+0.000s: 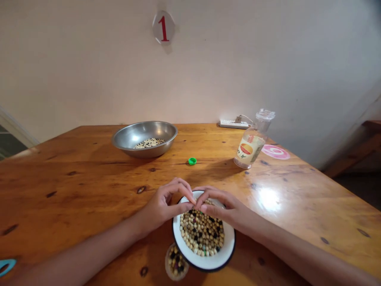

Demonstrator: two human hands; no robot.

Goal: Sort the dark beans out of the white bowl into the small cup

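Note:
Over the far part of a white bowl with a dark rim (pixel 228 242), my left hand (pixel 172 200) and my right hand (pixel 218 202) meet at the fingertips. Thumb and fingers are pinched together on each hand; whatever lies between them is too small to make out. The bowl holds many small round pieces (pixel 202 234), mostly pale yellow with some black and a few green or purple, like beans or beads. Beside the bowl, at its near left, a small clear cup (pixel 167 267) contains similar pieces.
A steel basin (pixel 127 139) with pale and black pieces stands at the back left of the wooden table (pixel 98 182). A green cap (pixel 192 161) lies mid-table. Further right are an uncapped plastic bottle (pixel 251 143), a power strip (pixel 233 124) and a pink sticker (pixel 276 151).

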